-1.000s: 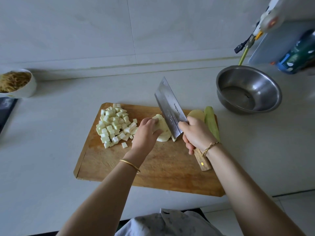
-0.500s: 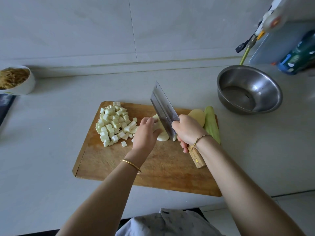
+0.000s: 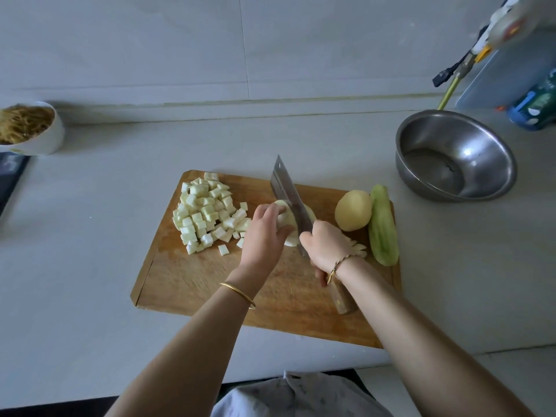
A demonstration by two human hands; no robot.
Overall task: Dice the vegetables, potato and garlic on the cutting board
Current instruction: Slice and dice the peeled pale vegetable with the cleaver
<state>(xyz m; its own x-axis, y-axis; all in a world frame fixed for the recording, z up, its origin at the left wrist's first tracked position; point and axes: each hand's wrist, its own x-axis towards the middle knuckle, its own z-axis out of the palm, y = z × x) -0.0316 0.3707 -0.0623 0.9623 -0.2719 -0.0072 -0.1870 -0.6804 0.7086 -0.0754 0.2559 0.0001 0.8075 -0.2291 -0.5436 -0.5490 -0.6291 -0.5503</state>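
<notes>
Partly done: diced cubes [image 3: 207, 212] heaped at cutting board [image 3: 186, 284] left. Left hand [image 3: 264, 233] holds a pale piece [image 3: 290, 241] mid-board; right hand [image 3: 326, 246] grips the cleaver [image 3: 288, 194] cutting it. Potato [image 3: 353, 210] and green vegetable [image 3: 383, 225] wait uncut, right.

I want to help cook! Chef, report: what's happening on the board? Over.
Left hand steadies pale piece. Right hand grips cleaver, blade on it. Diced pile on board's left. Potato, green vegetable uncut at right; blade path clear.

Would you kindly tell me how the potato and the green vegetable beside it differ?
The potato is yellow and rounded; the green vegetable is green and long. The potato lies nearer the cleaver; the green vegetable lies at the right edge of the cutting board. Both look peeled and undiced.
</notes>
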